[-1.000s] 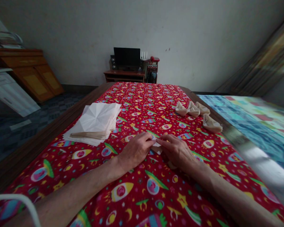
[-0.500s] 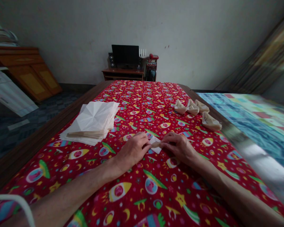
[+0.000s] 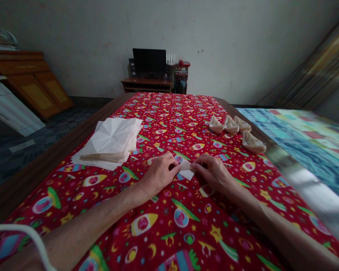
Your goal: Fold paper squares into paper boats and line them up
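Observation:
A small folded piece of white paper (image 3: 187, 173) lies on the red patterned tablecloth (image 3: 169, 203), between my two hands. My left hand (image 3: 164, 168) pinches its left corner between thumb and fingers. On the other side, my right hand (image 3: 210, 168) pinches its right corner. A crease runs across the paper from one hand to the other. To the left rests a stack of creased white paper sheets (image 3: 110, 137). Several folded paper shapes, boat-like with raised points, stand at the right; the nearest folded paper shape (image 3: 252, 143) sits apart from the others.
At the far end, a monitor (image 3: 149, 60) with speakers stands on a small desk (image 3: 147, 84), beside a red telephone (image 3: 183, 64). A bed (image 3: 293, 146) adjoins the table's right side. Wooden cabinet (image 3: 42, 86) at left. A white cable (image 3: 25, 229) crosses my left forearm.
The paper's upper flap now lies flatter, with a straight edge between my hands; before, a narrow rolled strip showed there. Both hands remain at its corners. The view has shifted slightly.

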The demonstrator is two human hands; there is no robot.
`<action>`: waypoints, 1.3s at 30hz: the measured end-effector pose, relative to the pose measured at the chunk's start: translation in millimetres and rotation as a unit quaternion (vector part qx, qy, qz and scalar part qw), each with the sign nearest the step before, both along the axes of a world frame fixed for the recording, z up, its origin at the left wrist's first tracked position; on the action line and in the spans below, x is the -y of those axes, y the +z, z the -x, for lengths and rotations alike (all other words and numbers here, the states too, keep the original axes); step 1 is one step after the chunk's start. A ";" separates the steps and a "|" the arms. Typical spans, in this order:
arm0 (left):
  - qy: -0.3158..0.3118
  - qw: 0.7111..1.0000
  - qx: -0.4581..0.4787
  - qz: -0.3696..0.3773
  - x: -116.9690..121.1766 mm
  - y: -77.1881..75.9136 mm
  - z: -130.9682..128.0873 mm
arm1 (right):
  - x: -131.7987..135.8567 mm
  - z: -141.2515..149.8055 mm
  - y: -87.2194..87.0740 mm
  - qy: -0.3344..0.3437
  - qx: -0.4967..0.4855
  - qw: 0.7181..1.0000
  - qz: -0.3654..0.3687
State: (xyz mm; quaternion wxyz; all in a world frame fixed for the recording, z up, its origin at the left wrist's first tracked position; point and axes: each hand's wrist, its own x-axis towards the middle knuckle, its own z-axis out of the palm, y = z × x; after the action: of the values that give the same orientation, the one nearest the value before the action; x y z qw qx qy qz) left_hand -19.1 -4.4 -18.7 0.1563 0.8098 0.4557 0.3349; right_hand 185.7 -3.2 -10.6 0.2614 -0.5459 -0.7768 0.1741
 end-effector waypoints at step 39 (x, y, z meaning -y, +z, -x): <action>0.028 0.993 -0.107 -0.027 2.2 7.1 12.4 | -1.2 2.5 2.3 -0.038 -0.098 0.994 0.039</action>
State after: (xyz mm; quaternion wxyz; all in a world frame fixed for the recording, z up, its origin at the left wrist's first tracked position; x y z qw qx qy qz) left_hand -31.5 -6.6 -11.6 0.0754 0.8317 0.4834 0.2624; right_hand 183.2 -1.9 -8.3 0.3209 -0.5651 -0.7189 0.2467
